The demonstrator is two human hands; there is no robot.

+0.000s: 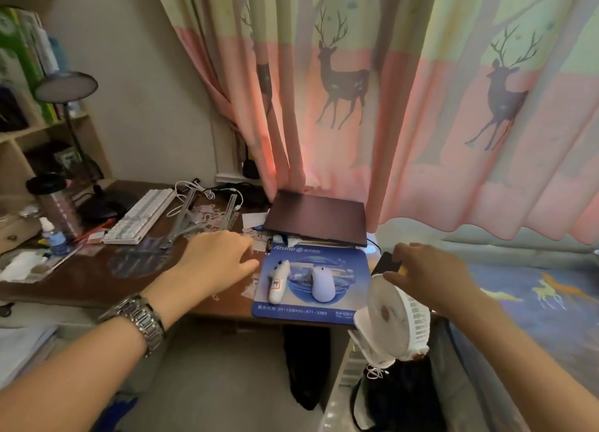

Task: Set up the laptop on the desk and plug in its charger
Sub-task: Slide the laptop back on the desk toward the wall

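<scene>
A dark closed laptop [316, 216] lies flat at the far right of the brown desk [97, 279], against the curtain. My left hand [217, 260] hovers over the desk, just left of the blue mouse pad [311, 311], fingers spread and holding nothing. My right hand [428, 269] is over the desk's right edge, its fingers touching or pinching a dark phone [385, 263]; the grip is partly hidden. White cables [194, 188] lie tangled at the back of the desk. A dark plug [249, 169] sits at the wall behind. I cannot make out the charger itself.
On the mouse pad lie a white mouse [322, 282] and a small white plush [278, 281]. A white clip fan [393, 321] stands at the desk's right front corner. A white keyboard [141, 216], folding metal stand [191, 221], desk lamp [66, 86], bottles and shelves fill the left.
</scene>
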